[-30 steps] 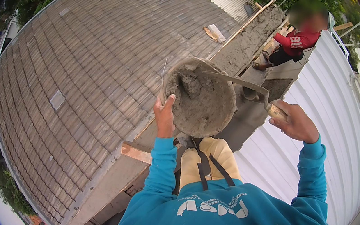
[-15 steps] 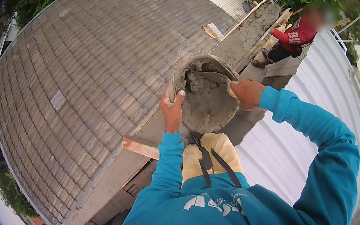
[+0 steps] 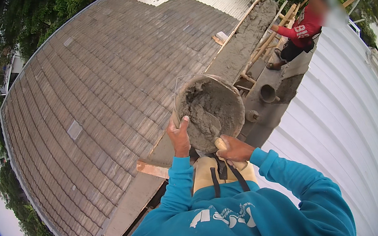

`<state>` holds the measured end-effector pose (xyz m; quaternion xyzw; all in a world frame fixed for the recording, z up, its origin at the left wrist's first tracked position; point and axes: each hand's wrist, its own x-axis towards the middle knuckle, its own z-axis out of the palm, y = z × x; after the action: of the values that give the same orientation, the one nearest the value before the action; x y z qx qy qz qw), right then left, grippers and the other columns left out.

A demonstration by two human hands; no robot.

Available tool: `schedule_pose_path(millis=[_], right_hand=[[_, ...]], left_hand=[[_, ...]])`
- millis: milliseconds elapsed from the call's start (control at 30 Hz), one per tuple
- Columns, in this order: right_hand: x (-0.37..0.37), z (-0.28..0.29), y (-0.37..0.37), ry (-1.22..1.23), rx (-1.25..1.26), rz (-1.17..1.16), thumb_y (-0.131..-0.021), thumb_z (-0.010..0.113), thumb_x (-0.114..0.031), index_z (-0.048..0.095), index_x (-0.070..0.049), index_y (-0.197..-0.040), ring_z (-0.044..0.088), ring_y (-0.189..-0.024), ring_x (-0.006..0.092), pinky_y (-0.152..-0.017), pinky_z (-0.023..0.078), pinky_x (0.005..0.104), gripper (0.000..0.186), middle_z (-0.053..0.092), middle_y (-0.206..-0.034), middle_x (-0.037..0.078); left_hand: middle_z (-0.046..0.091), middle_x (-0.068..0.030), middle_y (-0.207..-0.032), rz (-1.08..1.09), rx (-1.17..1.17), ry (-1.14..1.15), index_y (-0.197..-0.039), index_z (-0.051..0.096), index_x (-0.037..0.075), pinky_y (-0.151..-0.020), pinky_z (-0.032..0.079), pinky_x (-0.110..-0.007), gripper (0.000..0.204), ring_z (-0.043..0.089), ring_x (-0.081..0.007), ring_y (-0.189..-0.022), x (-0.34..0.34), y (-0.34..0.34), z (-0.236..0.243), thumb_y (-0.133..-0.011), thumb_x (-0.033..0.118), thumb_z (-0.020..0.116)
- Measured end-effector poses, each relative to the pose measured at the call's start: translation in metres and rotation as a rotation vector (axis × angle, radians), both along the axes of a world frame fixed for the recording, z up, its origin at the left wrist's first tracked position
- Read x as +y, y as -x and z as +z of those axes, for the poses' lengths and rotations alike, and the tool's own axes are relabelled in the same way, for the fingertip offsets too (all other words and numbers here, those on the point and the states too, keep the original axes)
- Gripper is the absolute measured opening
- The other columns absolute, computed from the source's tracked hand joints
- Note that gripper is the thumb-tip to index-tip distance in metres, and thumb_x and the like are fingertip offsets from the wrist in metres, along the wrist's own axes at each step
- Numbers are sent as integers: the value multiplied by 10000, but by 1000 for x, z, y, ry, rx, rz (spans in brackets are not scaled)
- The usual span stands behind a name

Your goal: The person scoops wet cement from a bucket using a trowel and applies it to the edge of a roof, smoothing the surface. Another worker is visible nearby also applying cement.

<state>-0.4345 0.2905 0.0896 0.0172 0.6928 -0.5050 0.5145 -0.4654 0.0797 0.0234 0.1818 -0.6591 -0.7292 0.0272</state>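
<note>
A bucket (image 3: pixel 242 107) of wet grey mortar (image 3: pixel 207 104) is in front of my body, its open top facing me. My left hand (image 3: pixel 179 136) is closed on the bucket's left rim, thumb over the edge. At the near right side, my right hand (image 3: pixel 236 151) is wrapped round the pale handle of a trowel (image 3: pixel 220 144). The trowel's blade appears sunk in or coated with mortar, so its outline is hard to make out. A thin wire bail (image 3: pixel 177 85) stands out at the bucket's upper left.
A tiled roof (image 3: pixel 109 74) slopes away on the left; white metal roofing (image 3: pixel 333 113) lies on the right. Beyond the bucket runs a mortar-covered ledge (image 3: pixel 241 44). A person in a red top (image 3: pixel 303 28) stands beside wooden strips. A dark pail (image 3: pixel 267 93) sits nearby. A wood block (image 3: pixel 152 168) juts out near my left forearm.
My right hand has brought the trowel from the bucket's far right side down to its near edge. My left hand has kept its hold on the rim. The whole view has shifted slightly.
</note>
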Motion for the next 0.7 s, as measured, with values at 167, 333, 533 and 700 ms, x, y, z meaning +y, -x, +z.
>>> schedule_pose_path(millis=[167, 333, 533, 700], right_hand=[[11, 15, -2, 210, -241, -165, -922, 633, -179, 432, 1, -1141, 585, -575, 156, -531, 473, 315, 347, 579, -719, 85], [27, 5, -13, 414, -326, -239, -935, 636, -167, 438, -19, -1132, 527, -511, 125, -501, 439, 295, 316, 532, -667, 45], [25, 3, -24, 436, -287, -269, -934, 632, -178, 430, -16, -1180, 524, -496, 119, -497, 433, 293, 357, 541, -683, 45], [23, 21, -27, 357, -279, -235, -948, 641, -222, 339, -4, -1384, 531, -513, 114, -521, 449, 293, 574, 546, -706, 42]], left_hand=[[662, -111, -1179, 52, -40, -31, -1273, 603, -57, -902, 489, -322, 427, 606, -179, -1028, 5, 2, 13, -963, 232, 654], [655, -97, -1155, 112, -29, -96, -1291, 585, -48, -865, 518, -330, 491, 616, -179, -1019, 12, 9, 30, -973, 321, 652], [643, -113, -1170, 108, -153, -25, -1319, 559, -39, -875, 538, -361, 630, 624, -205, -1036, -14, 15, -3, -951, 463, 653], [628, -126, -1206, 115, -143, -294, -1340, 551, -28, -884, 531, -378, 689, 615, -225, -1066, -24, 30, -13, -917, 498, 688]])
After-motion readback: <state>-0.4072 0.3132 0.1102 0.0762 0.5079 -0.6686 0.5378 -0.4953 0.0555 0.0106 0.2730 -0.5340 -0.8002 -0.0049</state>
